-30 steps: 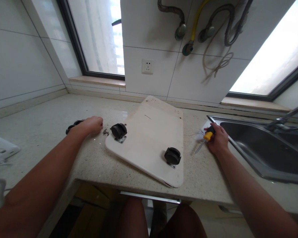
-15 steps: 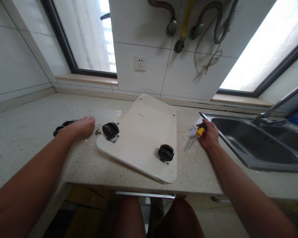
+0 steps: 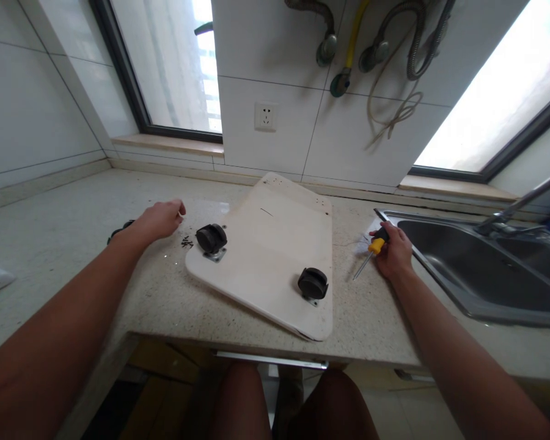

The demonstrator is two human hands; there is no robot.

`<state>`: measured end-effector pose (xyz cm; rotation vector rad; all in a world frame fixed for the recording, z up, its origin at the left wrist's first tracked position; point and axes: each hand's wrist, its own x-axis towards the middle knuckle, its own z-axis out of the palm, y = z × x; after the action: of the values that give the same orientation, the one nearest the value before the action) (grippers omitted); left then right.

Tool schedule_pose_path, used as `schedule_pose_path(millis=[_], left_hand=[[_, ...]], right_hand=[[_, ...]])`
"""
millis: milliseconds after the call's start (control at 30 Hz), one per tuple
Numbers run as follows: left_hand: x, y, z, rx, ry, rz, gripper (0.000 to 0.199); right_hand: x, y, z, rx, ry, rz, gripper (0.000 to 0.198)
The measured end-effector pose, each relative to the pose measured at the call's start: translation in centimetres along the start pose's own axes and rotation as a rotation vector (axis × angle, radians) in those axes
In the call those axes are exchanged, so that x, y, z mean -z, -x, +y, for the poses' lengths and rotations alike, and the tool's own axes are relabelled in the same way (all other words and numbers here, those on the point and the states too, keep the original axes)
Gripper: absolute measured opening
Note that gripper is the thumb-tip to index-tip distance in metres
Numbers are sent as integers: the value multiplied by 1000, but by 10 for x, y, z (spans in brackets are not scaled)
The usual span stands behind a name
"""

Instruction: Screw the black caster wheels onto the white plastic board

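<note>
In the head view, the pale, smooth, round-cornered board (image 3: pixel 268 260) lies mid-view on the speckled stone counter (image 3: pixel 156 305), black, glossy casters (image 3: pixel 313 285) upright at its nine and four o'clock. The work looks to be between fastenings — the far corners, at twelve and two, show only drilled holes. The left hand (image 3: pixel 161 219), toward ten o'clock, curls loosely near the small dark screws (image 3: pixel 187 242); whether it pinches one I cannot tell. The right hand (image 3: pixel 396 250), at three, grips the yellow-and-black screwdriver (image 3: pixel 376 245). Next seems to need a fine fingertip pinch.
</note>
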<state>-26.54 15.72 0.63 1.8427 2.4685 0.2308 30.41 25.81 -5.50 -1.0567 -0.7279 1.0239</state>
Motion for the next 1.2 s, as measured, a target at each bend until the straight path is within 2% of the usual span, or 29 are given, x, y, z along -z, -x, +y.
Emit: schedule_pose_path(millis=[133,167,233,267,333,400,500,600,667,733,800,867,1033,1200], left_hand=[[35,14,29,-104,169,157,41],[44,21,40,-152,253,200,41],[61,39,63,-291,569,276,38],[67,49,75,-355,689,295,35],[75,68,97,-452,822,239,30],[78,84,113,-559,881,149,26],[77,96,127,-651,985,74,20],[75,101,133,-634,1104,32,18],[76,102,135,-615,1162,22,19],[78,104,136,-601,1194,40,19],[79,105,136,-597,1205,85,17],[80,106,135,-604,1204,126,15],[82,108,136,-604,1199,150,15],[84,112,138,-588,1217,173,12]], right_hand=[[-5,5,-7,-22,5,38,24],[-7,8,-11,-20,-10,43,24],[-12,18,-22,3,-59,48,24],[-16,24,-29,26,-94,49,24],[-29,40,-47,93,-183,38,24],[-51,59,-68,178,-289,2,27],[-98,88,-101,307,-422,-99,29],[-152,112,-128,420,-514,-171,26],[-180,123,-139,584,-590,-203,23],[-198,131,-144,745,-567,-223,21],[-206,135,-144,848,-503,-231,22],[-208,136,-142,894,-475,-226,23],[-204,131,-141,877,-517,-219,15],[-200,131,-147,921,-502,-204,21]])
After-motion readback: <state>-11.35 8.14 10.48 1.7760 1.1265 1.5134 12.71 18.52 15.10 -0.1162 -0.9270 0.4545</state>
